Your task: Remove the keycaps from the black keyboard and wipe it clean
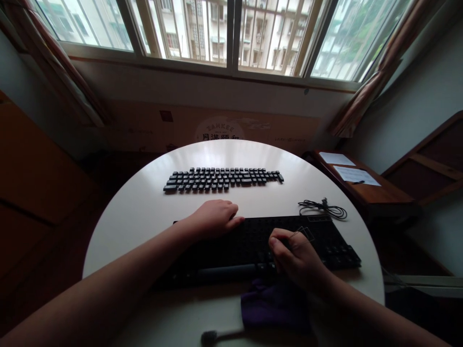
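Note:
A black keyboard (231, 248) lies on the white round table, many of its keycaps off. My left hand (217, 217) is closed over its far edge, thumb on top, its curled fingers partly hidden. Above the right part of the keyboard, my right hand (294, 253) is closed round a thin wire keycap puller (306, 233), whose wire loops stick out past the fist. Loose black keycaps (220, 179) stand in rows beyond the keyboard. A purple cloth (273, 306) lies at the near edge of the keyboard, partly under my right forearm.
A coiled black cable (323, 208) sits behind the keyboard's right end. Near me on the white table (119, 231) lies a brush (213, 337) with dark bristles. To the right, a wooden side table (383, 193) bears sheets of paper (356, 175) and a pen.

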A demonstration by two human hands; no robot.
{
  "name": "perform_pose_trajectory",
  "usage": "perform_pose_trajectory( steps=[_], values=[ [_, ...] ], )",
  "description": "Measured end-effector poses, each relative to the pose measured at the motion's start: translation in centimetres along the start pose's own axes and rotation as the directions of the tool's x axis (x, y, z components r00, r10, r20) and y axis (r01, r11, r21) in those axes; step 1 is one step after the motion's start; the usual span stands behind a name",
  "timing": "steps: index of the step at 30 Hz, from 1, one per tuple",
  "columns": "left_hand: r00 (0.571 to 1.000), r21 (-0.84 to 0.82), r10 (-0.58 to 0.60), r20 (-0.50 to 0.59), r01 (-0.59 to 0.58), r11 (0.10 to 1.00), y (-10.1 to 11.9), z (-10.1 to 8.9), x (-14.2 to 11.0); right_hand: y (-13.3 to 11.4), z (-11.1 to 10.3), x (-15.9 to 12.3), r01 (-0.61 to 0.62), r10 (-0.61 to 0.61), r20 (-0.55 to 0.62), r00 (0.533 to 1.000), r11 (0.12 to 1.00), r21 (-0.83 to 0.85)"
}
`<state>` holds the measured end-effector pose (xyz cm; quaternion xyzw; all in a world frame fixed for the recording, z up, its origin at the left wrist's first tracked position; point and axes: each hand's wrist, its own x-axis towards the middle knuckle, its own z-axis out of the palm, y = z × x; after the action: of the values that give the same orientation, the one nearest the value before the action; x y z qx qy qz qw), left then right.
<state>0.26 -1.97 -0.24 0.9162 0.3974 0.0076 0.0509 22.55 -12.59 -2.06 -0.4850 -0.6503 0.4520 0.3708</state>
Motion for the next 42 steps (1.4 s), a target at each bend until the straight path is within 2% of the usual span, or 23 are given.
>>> perform_pose_trajectory(
  steps=[7,11,15,18,22,28,30,36,40,42],
  values=[
    [1.0,-0.005,0.009,-0.009,-0.009,1.0,-0.3,0.3,0.0,-0.6,-0.4,1.3,-0.159,0.145,0.1,0.984,0.975,0.154],
    [1.0,-0.016,0.008,-0.006,-0.008,1.0,-0.2,0.2,0.0,-0.5,-0.5,1.5,-0.157,0.149,0.066,0.987,0.976,0.15],
    [1.0,-0.035,0.011,0.0,-0.011,0.999,-0.2,0.2,0.0,-0.4,-0.6,1.2,-0.146,0.137,0.099,0.986,0.985,0.095],
    [1.0,-0.042,0.019,-0.005,-0.019,0.999,-0.4,0.4,0.0,-0.5,-0.6,0.7,-0.09,0.092,0.116,0.989,0.996,-0.026],
    [1.0,-0.038,0.024,-0.014,-0.025,0.999,-0.5,0.5,0.0,-0.7,-0.3,0.1,0.072,-0.044,0.12,0.992,0.967,-0.244],
    [1.0,-0.024,0.018,-0.01,-0.018,1.0,-0.3,0.3,-0.1,-0.9,0.0,-0.2,0.21,-0.165,0.153,0.974,0.914,-0.348],
    [1.0,-0.02,0.021,-0.008,-0.021,1.0,-0.3,0.3,-0.1,-0.7,0.0,-0.3,0.193,-0.157,0.134,0.978,0.928,-0.32],
    [1.0,-0.021,0.024,-0.009,-0.024,0.999,-0.4,0.6,0.1,0.4,0.0,-0.8,0.059,-0.062,-0.017,0.998,0.988,-0.139],
    [1.0,-0.043,0.021,0.004,-0.021,0.999,-0.4,0.6,0.1,0.4,-0.1,-0.5,-0.002,0.019,-0.201,0.979,0.997,0.081],
    [1.0,-0.054,0.018,0.011,-0.018,0.998,-0.4,0.3,0.0,0.3,-0.1,-0.3,-0.02,0.048,-0.207,0.977,0.99,0.136]
  ],
)
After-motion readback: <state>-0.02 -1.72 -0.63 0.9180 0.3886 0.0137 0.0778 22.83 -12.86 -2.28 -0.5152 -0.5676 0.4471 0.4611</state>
